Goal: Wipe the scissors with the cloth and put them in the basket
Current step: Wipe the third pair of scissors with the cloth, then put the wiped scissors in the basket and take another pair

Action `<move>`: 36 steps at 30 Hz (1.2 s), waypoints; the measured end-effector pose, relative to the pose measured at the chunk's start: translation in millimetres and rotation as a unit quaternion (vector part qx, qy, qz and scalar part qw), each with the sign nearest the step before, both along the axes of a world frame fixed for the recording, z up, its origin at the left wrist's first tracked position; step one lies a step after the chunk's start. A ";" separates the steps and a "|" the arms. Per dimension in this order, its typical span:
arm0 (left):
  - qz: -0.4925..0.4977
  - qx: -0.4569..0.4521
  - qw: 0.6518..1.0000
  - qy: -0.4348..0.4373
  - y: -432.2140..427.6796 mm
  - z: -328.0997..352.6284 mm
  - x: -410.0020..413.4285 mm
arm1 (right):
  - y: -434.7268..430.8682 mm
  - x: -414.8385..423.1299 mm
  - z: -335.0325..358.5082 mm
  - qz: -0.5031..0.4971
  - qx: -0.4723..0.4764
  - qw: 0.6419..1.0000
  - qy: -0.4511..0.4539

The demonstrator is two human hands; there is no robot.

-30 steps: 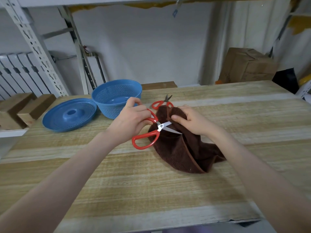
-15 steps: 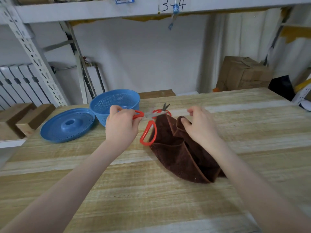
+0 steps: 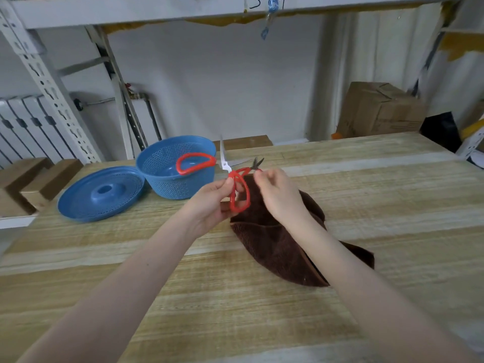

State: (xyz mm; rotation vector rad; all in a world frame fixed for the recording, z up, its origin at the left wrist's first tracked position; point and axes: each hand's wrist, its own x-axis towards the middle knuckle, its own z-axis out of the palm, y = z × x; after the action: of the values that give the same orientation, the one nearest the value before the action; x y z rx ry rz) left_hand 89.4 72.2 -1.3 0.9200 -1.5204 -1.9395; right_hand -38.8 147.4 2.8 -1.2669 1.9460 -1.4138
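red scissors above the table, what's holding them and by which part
The left hand grips the scissors by one red handle loop, blades spread open.

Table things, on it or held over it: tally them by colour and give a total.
Blue: 2 (basket, lid)
Red-handled: 2 (open scissors in the left hand, smaller scissors behind the cloth)
Brown: 1 (cloth)
Total: 5

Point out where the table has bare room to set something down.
Bare wood: right of the cloth up to the table edge, and the whole near strip in front of it. Crowded: far left with basket and lid, and the centre, where the left hand holds the scissors.
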 end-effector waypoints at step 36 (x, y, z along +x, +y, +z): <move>0.185 -0.014 0.981 0.064 -63.9 3.2 50.8 | -76.3 29.0 14.6 0.099 0.018 0.987 -0.123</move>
State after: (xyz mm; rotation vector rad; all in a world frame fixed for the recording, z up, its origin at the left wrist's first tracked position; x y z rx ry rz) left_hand 140.2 8.4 1.9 0.9675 -1.2025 -1.6709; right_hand -9.8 71.2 17.4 -1.1730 1.6274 -1.3580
